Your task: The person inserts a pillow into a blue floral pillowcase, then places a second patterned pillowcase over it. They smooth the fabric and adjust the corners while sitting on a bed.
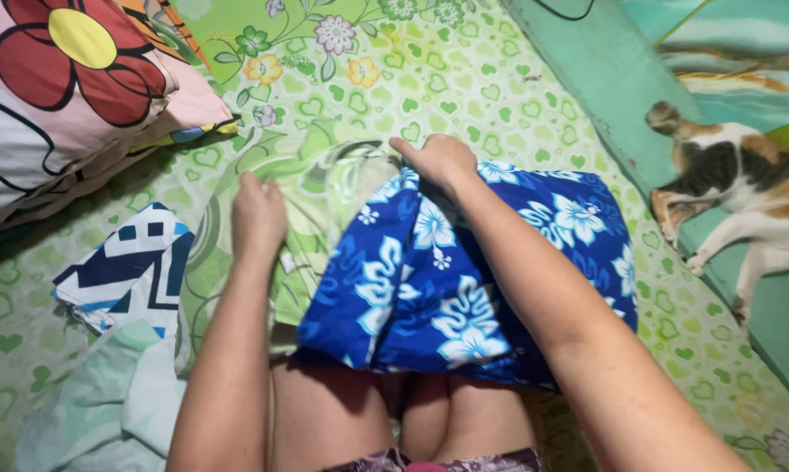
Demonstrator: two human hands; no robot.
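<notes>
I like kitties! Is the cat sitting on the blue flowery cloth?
No, the cat lies off to the right, apart from the blue flowery cloth.

There is only one view, from a camera worn on the person's head. It looks steeply down and forward, over the person's own bare knees and along both forearms, onto a bed sheet [464, 79] with green hearts. The view is close: the arms enter from the bottom edge and fill the lower half. The far edge of the picture reaches a flowered pillow [71, 79] at upper left and a lying cat [735, 188] at right.
</notes>
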